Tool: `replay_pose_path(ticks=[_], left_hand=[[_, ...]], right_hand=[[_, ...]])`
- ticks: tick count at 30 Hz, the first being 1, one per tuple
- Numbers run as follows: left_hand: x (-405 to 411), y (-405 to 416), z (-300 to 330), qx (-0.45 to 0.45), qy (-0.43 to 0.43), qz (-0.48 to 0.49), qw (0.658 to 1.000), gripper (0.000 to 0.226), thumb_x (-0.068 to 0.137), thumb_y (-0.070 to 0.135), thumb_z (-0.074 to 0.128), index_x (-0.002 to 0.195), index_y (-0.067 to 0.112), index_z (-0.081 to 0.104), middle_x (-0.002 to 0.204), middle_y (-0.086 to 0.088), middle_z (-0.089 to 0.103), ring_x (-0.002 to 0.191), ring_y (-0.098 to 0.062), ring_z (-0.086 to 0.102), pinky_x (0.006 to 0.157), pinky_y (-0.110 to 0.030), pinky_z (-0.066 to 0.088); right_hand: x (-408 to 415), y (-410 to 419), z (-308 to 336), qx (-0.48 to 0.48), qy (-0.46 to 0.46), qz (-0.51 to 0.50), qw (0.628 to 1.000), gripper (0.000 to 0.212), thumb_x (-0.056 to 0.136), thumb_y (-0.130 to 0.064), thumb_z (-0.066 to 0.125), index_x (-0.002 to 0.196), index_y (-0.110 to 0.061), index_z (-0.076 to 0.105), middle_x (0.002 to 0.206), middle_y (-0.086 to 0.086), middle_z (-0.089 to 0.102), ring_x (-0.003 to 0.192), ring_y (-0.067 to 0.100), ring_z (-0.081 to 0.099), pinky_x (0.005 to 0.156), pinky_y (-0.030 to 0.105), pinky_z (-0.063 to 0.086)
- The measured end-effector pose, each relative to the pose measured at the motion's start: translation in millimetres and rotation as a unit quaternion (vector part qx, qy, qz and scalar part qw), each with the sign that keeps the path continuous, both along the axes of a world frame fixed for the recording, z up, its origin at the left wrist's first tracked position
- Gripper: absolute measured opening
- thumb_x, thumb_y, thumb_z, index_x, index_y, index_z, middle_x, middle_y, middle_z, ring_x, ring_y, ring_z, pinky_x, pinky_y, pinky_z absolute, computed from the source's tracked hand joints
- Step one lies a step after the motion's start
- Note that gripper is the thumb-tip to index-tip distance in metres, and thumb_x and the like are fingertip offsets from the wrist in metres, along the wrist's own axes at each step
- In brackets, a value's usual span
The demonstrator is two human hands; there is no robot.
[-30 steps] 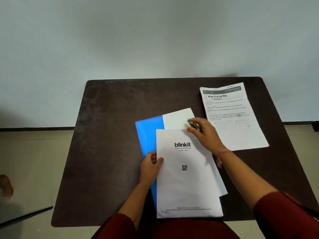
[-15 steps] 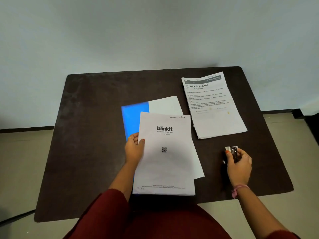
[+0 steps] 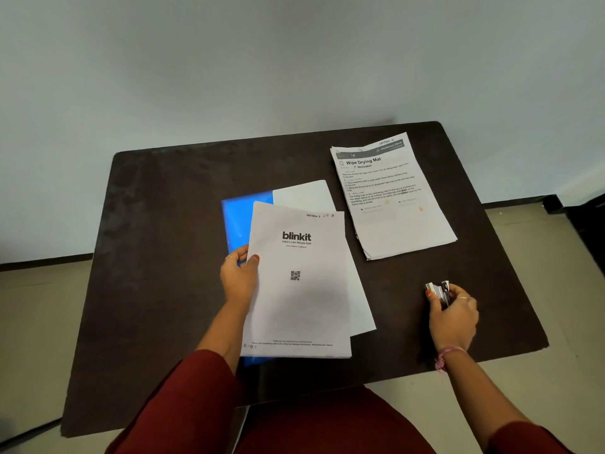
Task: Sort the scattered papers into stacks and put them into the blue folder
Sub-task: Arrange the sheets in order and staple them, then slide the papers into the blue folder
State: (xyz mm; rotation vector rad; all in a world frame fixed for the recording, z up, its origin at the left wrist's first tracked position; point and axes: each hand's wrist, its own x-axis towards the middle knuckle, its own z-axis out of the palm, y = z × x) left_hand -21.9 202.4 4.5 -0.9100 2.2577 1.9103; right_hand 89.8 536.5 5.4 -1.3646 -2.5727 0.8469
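My left hand (image 3: 240, 280) pinches the white blinkit paper stack (image 3: 299, 283) over the blue plastic folder (image 3: 241, 221), not yet inside. My right hand (image 3: 453, 314) clasps a small metal stapler (image 3: 438, 291), I think, near the dark table's (image 3: 163, 257) right edge. The printed Wipe Drying Mat stack (image 3: 391, 194) waits at the far right corner.

sleeves (image 3: 183, 398): dark red | right wrist: pink thread band (image 3: 446, 355) | nails: orange-red

Under the thumb of the left hand (image 3: 240, 279) we see a stack of matt white paper (image 3: 299, 290), smooth and printed in black. Beneath it, just beyond the fingertips, we note the blue folder (image 3: 240, 221), glossy plastic. The right hand (image 3: 453, 317) pinches a small stapler (image 3: 438, 290) of shiny metal. Beyond those fingers lies a second paper stack (image 3: 393, 204), matt. We find the table (image 3: 163, 257) dark, matt, faintly mottled.
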Motion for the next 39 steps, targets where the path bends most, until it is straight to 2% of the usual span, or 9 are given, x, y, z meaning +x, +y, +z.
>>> replay_pose_path(ticks=[9,14,16,19,24,29,35,37,39], left_hand=[[3.5,-9.6,10.3,0.017,-0.002,-0.020,1.000,0.025,0.090,0.005,0.063,0.115,0.006,0.062,0.115,-0.010,0.065,0.104,-0.023,0.064,0.092,-0.032,0.051],[3.1,-15.4,18.0,0.042,0.007,-0.018,0.999,0.022,0.090,0.003,0.061,0.111,0.007,0.061,0.112,-0.010,0.065,0.098,-0.023,0.066,0.087,-0.034,0.055],[3.0,-18.9,19.2,0.059,0.012,-0.015,0.998,0.023,0.091,0.002,0.060,0.114,0.005,0.060,0.109,-0.009,0.065,0.089,-0.017,0.065,0.074,-0.022,0.055],[2.4,-25.2,23.0,0.084,0.018,-0.010,0.996,0.021,0.092,0.000,0.058,0.112,0.006,0.060,0.105,-0.007,0.066,0.083,-0.012,0.065,0.062,-0.014,0.053],[-4.7,-37.0,25.9,0.139,0.015,0.006,0.990,0.022,0.092,0.001,0.058,0.113,0.008,0.060,0.108,-0.009,0.069,0.095,-0.023,0.067,0.076,-0.031,0.056],[-9.7,-46.6,33.4,0.206,0.008,0.028,0.978,0.026,0.093,0.000,0.057,0.118,0.005,0.058,0.109,-0.011,0.069,0.099,-0.029,0.067,0.087,-0.045,0.055],[-7.9,-40.4,38.4,0.266,0.000,0.009,0.964,0.026,0.093,0.001,0.057,0.120,0.003,0.059,0.111,-0.014,0.069,0.099,-0.030,0.067,0.091,-0.047,0.053],[-6.4,-31.6,40.7,0.289,-0.016,-0.026,0.957,0.022,0.095,0.006,0.056,0.116,0.003,0.062,0.109,-0.013,0.070,0.093,-0.025,0.067,0.087,-0.042,0.055],[-5.5,-19.4,41.9,0.284,-0.052,-0.087,0.953,0.022,0.096,0.013,0.055,0.116,0.007,0.063,0.108,-0.010,0.070,0.089,-0.020,0.066,0.072,-0.033,0.058]], right_hand=[[-3.9,-13.3,7.4,0.036,-0.059,-0.023,0.997,0.054,0.087,-0.029,0.067,0.134,-0.011,0.045,0.134,0.019,0.046,0.123,0.038,0.042,0.098,0.058,0.035],[-16.1,-44.0,21.6,0.052,0.033,0.075,0.995,0.045,0.089,-0.027,0.064,0.130,-0.012,0.051,0.133,0.013,0.047,0.124,0.033,0.043,0.101,0.055,0.033],[-24.1,-62.0,21.6,0.002,0.094,0.147,0.985,0.043,0.089,-0.028,0.064,0.128,-0.012,0.053,0.127,0.010,0.050,0.120,0.029,0.047,0.102,0.054,0.037],[-34.5,-95.6,22.6,-0.131,0.124,0.209,0.961,0.050,0.088,-0.031,0.066,0.132,-0.014,0.049,0.122,0.001,0.050,0.111,0.017,0.050,0.097,0.038,0.044],[-42.2,-137.9,24.9,-0.306,0.113,0.194,0.925,0.045,0.090,-0.027,0.064,0.131,-0.016,0.047,0.114,-0.001,0.057,0.098,0.008,0.057,0.084,0.018,0.043],[-38.8,-144.3,14.2,-0.398,0.077,0.195,0.893,0.030,0.097,-0.021,0.054,0.125,-0.011,0.056,0.114,0.004,0.068,0.105,0.015,0.065,0.100,0.039,0.049],[-38.4,-135.8,12.5,-0.422,0.096,0.129,0.892,0.024,0.098,-0.012,0.050,0.122,-0.010,0.056,0.112,0.010,0.067,0.104,0.024,0.064,0.097,0.039,0.050],[-43.2,-125.4,12.4,-0.428,0.106,0.097,0.892,0.025,0.098,-0.013,0.050,0.123,-0.009,0.055,0.114,0.012,0.066,0.106,0.027,0.063,0.098,0.042,0.049],[-49.7,-110.1,15.3,-0.433,0.115,0.077,0.891,0.025,0.099,-0.012,0.048,0.122,-0.008,0.055,0.114,0.013,0.065,0.105,0.029,0.063,0.098,0.045,0.049]])
